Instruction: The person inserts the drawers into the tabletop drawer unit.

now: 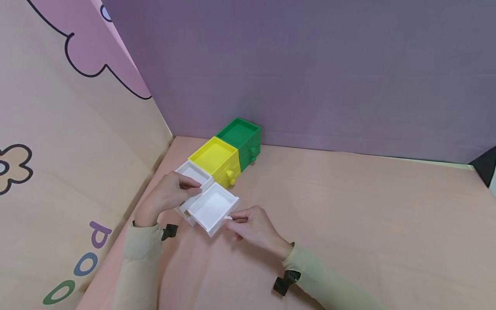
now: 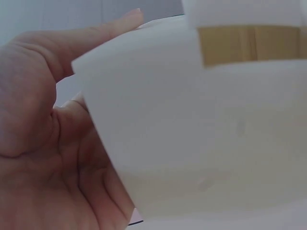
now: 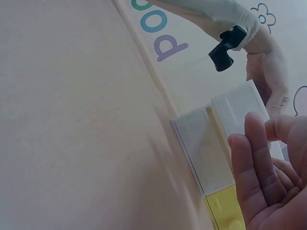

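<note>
At the near end of a row of small drawer boxes is a white drawer box (image 1: 195, 171), its upper white drawer (image 1: 213, 209) pulled out toward the front right. Nothing lies inside that drawer. My left hand (image 1: 168, 196) grips the box over its top; in the left wrist view the thumb is above and the fingers are behind the white side wall (image 2: 153, 129). At the drawer's front, my right hand (image 1: 255, 226) pinches the small white knob (image 1: 227, 218). In the right wrist view, fingers partly hide the drawer (image 3: 237, 103).
A yellow drawer box (image 1: 214, 157) adjoins the white one, and a green drawer box (image 1: 239, 132) stands behind it; both have front knobs. The pink table surface (image 1: 348, 215) extends right. A printed wall (image 1: 97, 142) borders the left, a purple-grey wall (image 1: 310, 77) the back.
</note>
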{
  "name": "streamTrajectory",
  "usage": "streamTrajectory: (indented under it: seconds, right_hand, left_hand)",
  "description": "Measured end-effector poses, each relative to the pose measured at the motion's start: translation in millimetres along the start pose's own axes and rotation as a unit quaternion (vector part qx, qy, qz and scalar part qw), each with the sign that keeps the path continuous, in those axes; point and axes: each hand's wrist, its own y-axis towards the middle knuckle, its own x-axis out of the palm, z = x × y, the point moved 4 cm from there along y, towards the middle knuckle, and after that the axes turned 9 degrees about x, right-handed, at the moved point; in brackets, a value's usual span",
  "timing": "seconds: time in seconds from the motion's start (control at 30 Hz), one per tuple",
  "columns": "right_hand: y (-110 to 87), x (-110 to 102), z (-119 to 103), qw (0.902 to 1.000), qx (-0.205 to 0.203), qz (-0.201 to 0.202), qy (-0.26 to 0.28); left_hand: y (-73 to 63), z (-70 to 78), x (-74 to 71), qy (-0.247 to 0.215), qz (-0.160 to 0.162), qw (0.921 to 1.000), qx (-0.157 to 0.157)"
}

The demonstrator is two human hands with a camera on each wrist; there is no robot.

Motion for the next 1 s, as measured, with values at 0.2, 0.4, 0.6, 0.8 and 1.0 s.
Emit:
streamTrajectory:
  seconds: [0.2, 0.4, 0.6, 0.8, 1.0]
  right_hand:
    - [1.6, 1.6, 0.6, 0.9999, 0.001, -0.013, 0.0]
    - [2.7, 0.9, 2.1, 0.9999, 0.006, -0.009, -0.004]
    - [4.8, 4.4, 0.0, 0.9999, 0.0, -0.008, -0.007]
    - [8.2, 8.9, -2.0, 0.9999, -0.007, -0.007, -0.007]
    - [10.1, 14.3, -4.2, 0.9995, -0.009, -0.013, -0.026]
  left_hand:
    - [0.3, 0.0, 0.1, 0.002, 0.0, 1.0, 0.003]
    - [0.7, -0.6, 0.3, 0.001, -0.004, 1.0, -0.001]
    - [1.4, -2.7, -1.2, 0.006, 0.001, 0.9998, 0.018]
    - [2.9, -2.7, -0.8, 0.005, -0.001, 0.9999, 0.016]
    - [1.6, -1.6, -1.2, 0.005, -0.002, 0.9999, 0.012]
